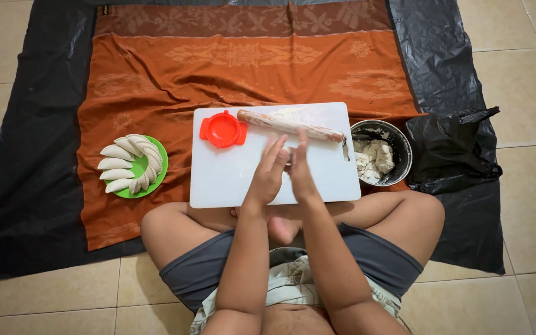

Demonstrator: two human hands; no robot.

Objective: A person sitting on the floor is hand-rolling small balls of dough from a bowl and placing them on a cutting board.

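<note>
Several folded, crimped dumplings (128,164) already lie fanned round a green plate (156,180) on the orange cloth (156,80), so a good part of the batch looks finished. At the white board (224,177) the left hand (270,170) and right hand (299,167) are pressed palm to palm just above it, fingers straight, with a small pale lump of dough (286,153) showing between them; neither hand is clenched, and the lump seems to be squeezed or rolled between the palms. A red dumpling press (223,129) lies shut on the board's far left corner, and a floured rolling pin (290,125) rests along its far edge, both untouched. Right of the board a metal bowl (398,146) holds more dough, so by my reckoning more pieces remain to shape, roll flat and fold. A black bag (451,152) sits beside the bowl.
</note>
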